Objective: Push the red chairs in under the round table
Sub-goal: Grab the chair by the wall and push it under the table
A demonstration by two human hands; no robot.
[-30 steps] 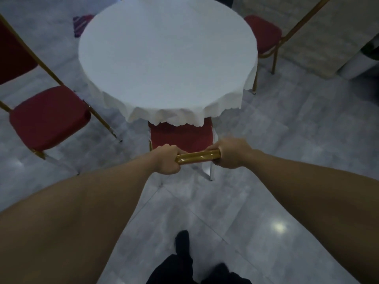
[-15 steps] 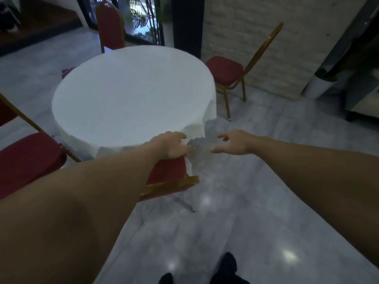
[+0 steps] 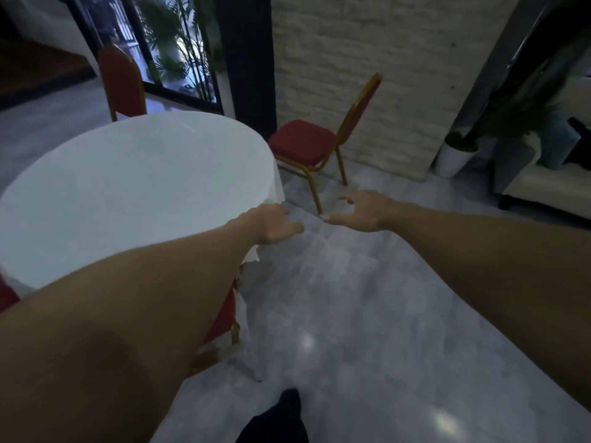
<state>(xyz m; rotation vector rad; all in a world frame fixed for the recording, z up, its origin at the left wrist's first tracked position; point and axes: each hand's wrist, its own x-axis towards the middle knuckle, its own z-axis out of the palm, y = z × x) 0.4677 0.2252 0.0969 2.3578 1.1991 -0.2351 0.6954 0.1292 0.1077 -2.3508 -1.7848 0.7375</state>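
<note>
The round table [image 3: 134, 187] wears a white cloth and fills the left of the head view. One red chair [image 3: 225, 318] with a gold frame sits tucked under the near edge, mostly hidden by my left forearm. A second red chair [image 3: 303, 145] stands clear of the table on its right side, its back toward the brick wall. A third red chair [image 3: 121, 81] shows its back beyond the far rim. My left hand [image 3: 271, 223] hovers over the table's right edge, fingers loose, holding nothing. My right hand [image 3: 361, 211] is spread open in the air, in front of the second chair's front leg.
A white brick wall [image 3: 367, 59] rises close behind the second chair. A potted plant in a white pot [image 3: 454, 158] stands at its right corner. Glass doors with plants [image 3: 179, 49] are at the back. A sliver of another red seat [image 3: 6, 295] shows at the left edge. Grey marble floor [image 3: 351, 314] lies ahead.
Both hands let go of the near chair's gold back rail, which now sits under the table. My view swung right and up; both hands moved toward the chair by the wall.
</note>
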